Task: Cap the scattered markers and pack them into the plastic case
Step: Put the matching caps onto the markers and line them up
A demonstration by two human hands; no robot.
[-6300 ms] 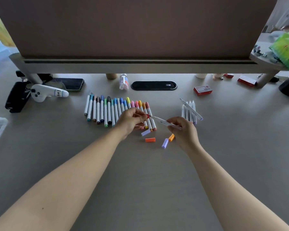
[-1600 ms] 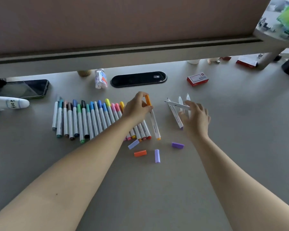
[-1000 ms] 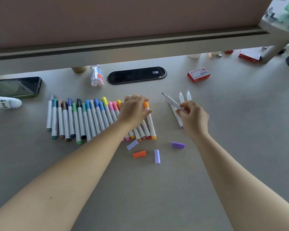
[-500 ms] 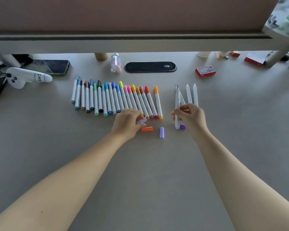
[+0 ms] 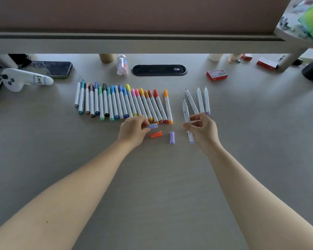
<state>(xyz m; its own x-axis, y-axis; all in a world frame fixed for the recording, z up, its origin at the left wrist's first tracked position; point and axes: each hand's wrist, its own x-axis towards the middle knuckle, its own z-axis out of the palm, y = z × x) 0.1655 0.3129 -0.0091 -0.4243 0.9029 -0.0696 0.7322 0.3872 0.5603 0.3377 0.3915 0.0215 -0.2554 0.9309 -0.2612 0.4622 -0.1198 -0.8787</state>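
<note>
Meanwhile, capped markers (image 5: 123, 102) lie in a colourful row beside three uncapped markers (image 5: 200, 101).

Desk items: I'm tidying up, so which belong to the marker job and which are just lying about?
Job: capped markers, uncapped markers, loose caps, marker in right hand, cap in left hand.
Lying about: phone, controller, bottle, red box.

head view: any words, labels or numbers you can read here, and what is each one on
"Hoo$", handwritten, reading sideways on the white controller.
Print on the barrel of the uncapped marker that the right hand holds: too small to read.
Label of the red box: blurred.
Small bottle label: blurred.
Mark on the black oval cover: too small.
</note>
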